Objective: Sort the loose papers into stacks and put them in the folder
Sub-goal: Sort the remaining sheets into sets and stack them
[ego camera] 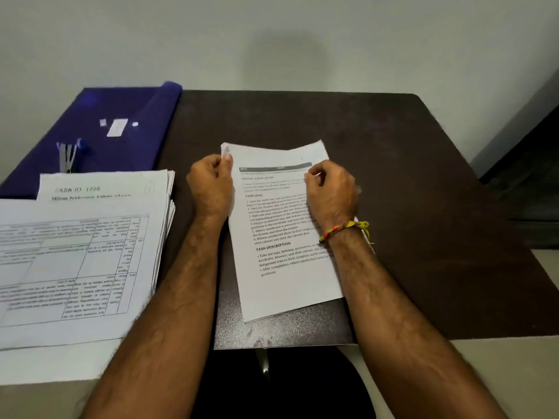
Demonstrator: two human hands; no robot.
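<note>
A thin stack of printed sheets (284, 237) lies on the dark table in front of me, slightly turned. My left hand (211, 186) pinches its top left corner. My right hand (331, 192) grips the upper right edge, with a coloured thread band on the wrist. A larger pile of loose papers (81, 252) rests at the left, its top sheet showing a table. Behind that pile lies the blue folder (102, 131), closed flat, with a white label on it.
The dark brown table (408, 207) ends at a wall behind and drops off at the right. The paper pile overhangs the table's front left edge. My lap shows below the front edge.
</note>
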